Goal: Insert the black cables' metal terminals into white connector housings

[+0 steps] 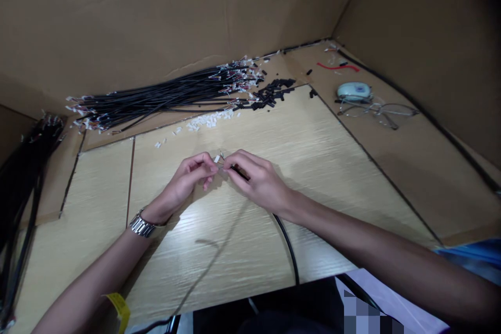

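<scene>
My right hand (256, 177) is closed around the end of a black cable (287, 242), which runs down past the wrist and over the table's front edge. Thin wires fan out of the cable's end between my two hands. With thumb and forefinger, my left hand (191, 175) pinches one of these thin wires; its other fingers are curled. A small white sleeve (216, 158) shows at the wires, close to the left fingertips. A steel watch sits on my left wrist. The exact contact at the fingertips is too small to make out.
Behind my hands lie a bundle of black cables (156, 96), white sleeves (209, 121) and black tube pieces (272, 94). More cables (23, 167) hang at the left. Eyeglasses (379, 109) and a pale blue case (354, 91) lie at the right. Cardboard walls (156, 15) surround the table.
</scene>
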{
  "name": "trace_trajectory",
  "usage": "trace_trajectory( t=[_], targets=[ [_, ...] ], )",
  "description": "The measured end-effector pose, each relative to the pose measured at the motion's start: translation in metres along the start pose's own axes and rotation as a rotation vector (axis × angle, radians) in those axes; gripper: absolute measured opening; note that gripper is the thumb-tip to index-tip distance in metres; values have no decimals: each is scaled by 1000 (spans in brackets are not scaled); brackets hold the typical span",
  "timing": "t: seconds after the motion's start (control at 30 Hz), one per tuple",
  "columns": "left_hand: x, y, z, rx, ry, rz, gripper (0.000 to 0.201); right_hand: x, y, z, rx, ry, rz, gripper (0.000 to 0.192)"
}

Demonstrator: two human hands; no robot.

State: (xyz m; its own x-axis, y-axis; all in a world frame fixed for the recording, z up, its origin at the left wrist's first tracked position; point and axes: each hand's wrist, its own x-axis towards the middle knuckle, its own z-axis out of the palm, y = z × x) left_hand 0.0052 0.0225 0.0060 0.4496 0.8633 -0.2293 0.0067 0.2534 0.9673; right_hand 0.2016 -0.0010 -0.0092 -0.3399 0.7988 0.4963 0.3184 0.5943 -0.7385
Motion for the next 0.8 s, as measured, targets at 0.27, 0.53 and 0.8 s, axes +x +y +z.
trace_trajectory(
  t=[0.27, 0.53, 0.8],
  targets=[
    [-1, 0, -1, 3, -7, -6, 21, 4, 0, -1, 92, -35, 107, 3],
    [-1, 4, -4, -80, -42, -26, 20, 5, -9, -2, 361, -116, 341, 5],
    [-4, -10, -5, 28, 10, 168, 16, 3, -8, 1, 675, -134, 583, 14]
  ],
)
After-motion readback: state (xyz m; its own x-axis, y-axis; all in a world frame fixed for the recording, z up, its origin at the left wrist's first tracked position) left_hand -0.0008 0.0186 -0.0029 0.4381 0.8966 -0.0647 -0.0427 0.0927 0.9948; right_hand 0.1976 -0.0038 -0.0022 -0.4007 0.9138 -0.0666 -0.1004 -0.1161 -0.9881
